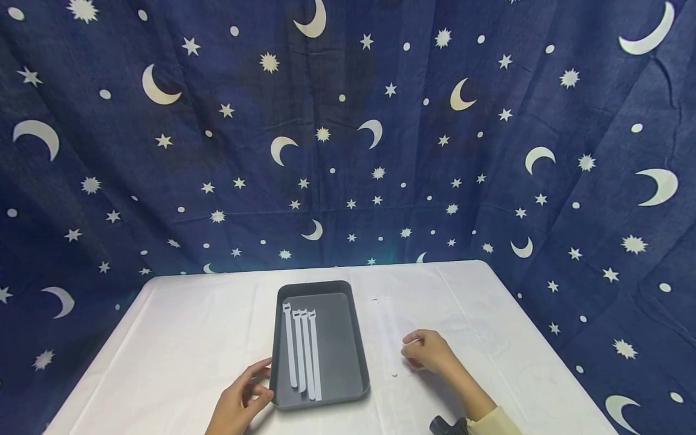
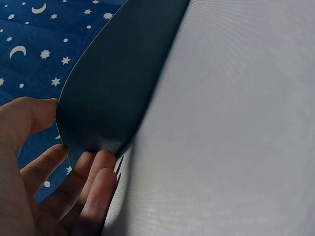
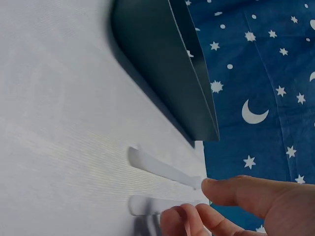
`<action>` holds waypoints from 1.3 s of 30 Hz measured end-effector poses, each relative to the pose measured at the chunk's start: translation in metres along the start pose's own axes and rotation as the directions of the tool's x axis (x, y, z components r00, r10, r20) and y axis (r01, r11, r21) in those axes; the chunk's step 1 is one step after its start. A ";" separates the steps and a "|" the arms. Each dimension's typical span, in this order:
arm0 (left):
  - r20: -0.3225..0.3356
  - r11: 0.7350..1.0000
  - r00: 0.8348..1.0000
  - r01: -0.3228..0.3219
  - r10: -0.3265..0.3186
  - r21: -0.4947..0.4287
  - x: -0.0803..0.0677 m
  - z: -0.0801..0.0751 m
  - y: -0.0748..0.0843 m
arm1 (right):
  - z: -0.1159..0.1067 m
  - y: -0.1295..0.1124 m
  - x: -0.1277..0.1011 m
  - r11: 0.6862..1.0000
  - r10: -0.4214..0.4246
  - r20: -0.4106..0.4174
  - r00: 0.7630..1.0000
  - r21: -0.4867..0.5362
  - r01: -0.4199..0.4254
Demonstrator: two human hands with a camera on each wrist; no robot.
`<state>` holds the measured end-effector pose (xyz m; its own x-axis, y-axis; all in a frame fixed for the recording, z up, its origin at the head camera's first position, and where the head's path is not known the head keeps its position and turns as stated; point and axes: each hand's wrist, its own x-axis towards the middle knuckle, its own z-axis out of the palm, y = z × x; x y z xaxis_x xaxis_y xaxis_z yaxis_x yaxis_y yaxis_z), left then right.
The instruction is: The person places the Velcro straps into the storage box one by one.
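A dark grey tray (image 1: 353, 338) sits low in the middle of the head view, on a white table (image 1: 185, 338). Four white straps (image 1: 302, 353) lie side by side in its left half, running lengthways. Two more white ties (image 1: 387, 332) lie on the table just right of the tray, hard to see against the white cloth; in the right wrist view they show as two pale strips (image 3: 162, 169) in the lower middle of the frame, below the tray's wall (image 3: 162, 69).

The left hand (image 1: 239, 402) is at the bottom of the head view, at the tray's lower left corner. Its fingers are loosely curved and spread; in the left wrist view the thumb (image 2: 29, 115) rests against the tray's rounded corner (image 2: 98, 98) and the fingertips (image 2: 98, 182) touch its lower edge, so it steadies the tray without closing round it.

The right hand (image 1: 429, 353) lies right of the tray, beside the lower ends of the loose ties. Its fingers are curled, and in the right wrist view thumb and fingertips (image 3: 221, 189) meet on the near ends of the strips, pinching at them against the table.
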<state>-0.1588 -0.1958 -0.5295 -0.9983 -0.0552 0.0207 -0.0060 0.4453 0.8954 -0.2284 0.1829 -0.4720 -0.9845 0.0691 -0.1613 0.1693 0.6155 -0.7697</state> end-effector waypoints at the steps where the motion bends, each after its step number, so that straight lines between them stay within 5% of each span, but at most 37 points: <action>1: 0.000 1.000 1.000 -0.002 0.002 -0.001 0.000 0.000 0.000 | 0.000 0.002 0.000 1.000 -0.006 -0.002 1.000 0.011 0.006; 18: -0.002 1.000 1.000 0.001 -0.001 -0.003 -0.001 0.001 0.002 | 0.019 0.015 -0.010 0.989 -0.097 -0.161 0.982 -0.129 0.077; 24: 0.004 1.000 1.000 0.014 -0.014 0.008 0.000 0.000 0.003 | 0.025 0.006 -0.010 0.984 -0.059 -0.217 0.974 -0.176 0.021; 39: 0.009 0.999 0.999 0.041 -0.041 0.015 -0.001 -0.001 0.004 | 0.031 0.001 -0.003 0.979 -0.056 -0.175 0.983 -0.202 0.020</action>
<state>-0.1581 -0.1952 -0.5255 -0.9976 -0.0657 -0.0204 -0.0482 0.4557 0.8888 -0.2239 0.1586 -0.4912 -0.9852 0.1713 -0.0074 0.1373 0.7627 -0.6320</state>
